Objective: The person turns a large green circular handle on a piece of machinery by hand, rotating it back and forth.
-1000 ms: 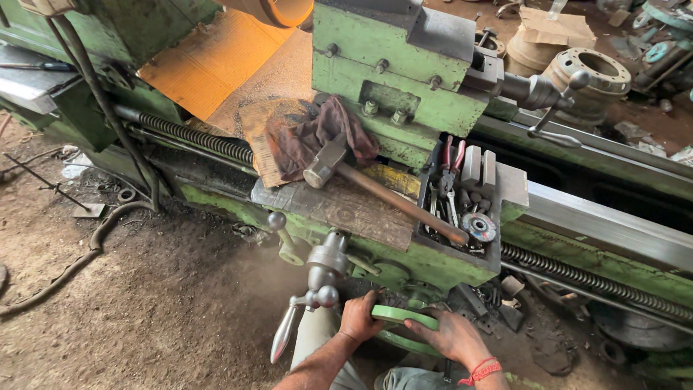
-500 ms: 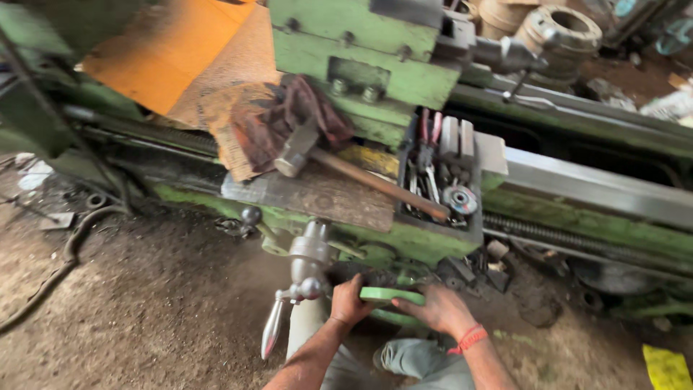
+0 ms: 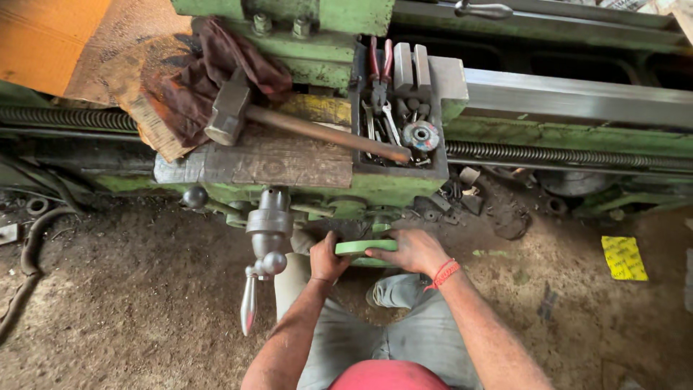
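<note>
Both hands forward, left (image 3: 328,261) fingers curled, right (image 3: 408,250) palm down, gripping.

Soft daylight, sharp, slight edge distortion

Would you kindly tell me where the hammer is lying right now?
In the head view, the hammer lies upper left of centre on the lathe's carriage, its head against the dark rag and its handle's end over the tool tray.

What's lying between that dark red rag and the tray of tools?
In the head view, a sledgehammer spans it: head by the rag, handle reaching into the tool tray.
</note>
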